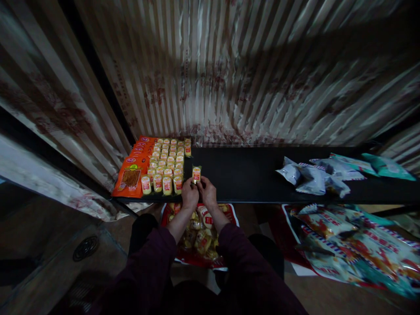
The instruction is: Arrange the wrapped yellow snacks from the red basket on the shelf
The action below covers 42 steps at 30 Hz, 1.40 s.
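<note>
Both my hands meet over the front edge of the black shelf (229, 175), closed on one small yellow wrapped snack cake (196, 173) with a red and white label. My left hand (190, 194) pinches its lower left side, and my right hand (208, 191) its lower right. The cake stands upright between the fingertips. Just left of it, similar wrapped snack cakes (167, 185) stand in close rows on the shelf. One more snack cake (187, 148) is at the back, starting another row. Below my wrists sits a red-edged box (234, 215) full of the same cakes.
Orange snack packets (132, 173) line the shelf's left end. Silvery and green bags (311, 179) lie loosely on its right part. A second box (286, 214) with large printed bags stands below at right. A striped curtain (210, 87) hangs behind the shelf.
</note>
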{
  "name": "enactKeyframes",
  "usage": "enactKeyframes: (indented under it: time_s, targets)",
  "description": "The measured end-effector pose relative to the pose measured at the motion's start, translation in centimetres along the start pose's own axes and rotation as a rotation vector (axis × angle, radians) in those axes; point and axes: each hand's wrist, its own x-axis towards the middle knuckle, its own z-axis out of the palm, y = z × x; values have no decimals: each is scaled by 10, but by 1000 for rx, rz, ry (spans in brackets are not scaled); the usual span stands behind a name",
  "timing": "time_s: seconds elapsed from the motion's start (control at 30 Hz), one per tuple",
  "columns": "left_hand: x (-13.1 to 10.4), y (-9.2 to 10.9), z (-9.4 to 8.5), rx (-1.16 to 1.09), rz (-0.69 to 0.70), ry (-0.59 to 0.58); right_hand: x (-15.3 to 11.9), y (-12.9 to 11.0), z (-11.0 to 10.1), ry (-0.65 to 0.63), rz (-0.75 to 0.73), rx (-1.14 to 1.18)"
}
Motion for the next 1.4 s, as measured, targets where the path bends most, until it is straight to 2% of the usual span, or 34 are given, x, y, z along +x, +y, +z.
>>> enactKeyframes:
  time_s: [0.33,0.53,0.77,1.1,1.4]
  targets:
    - [18,0,9,-67,-9,6,20,2,11,29,7,50]
    - [27,6,12,-14,26,48,31,2,16,49,3,94]
    - [37,12,16,9,17,29,46,4,20,61,46,60]
    - [56,6,28,-71,19,41,70,8,28,44,46,65]
    - [66,9,35,30,40,31,85,13,40,38,74,149]
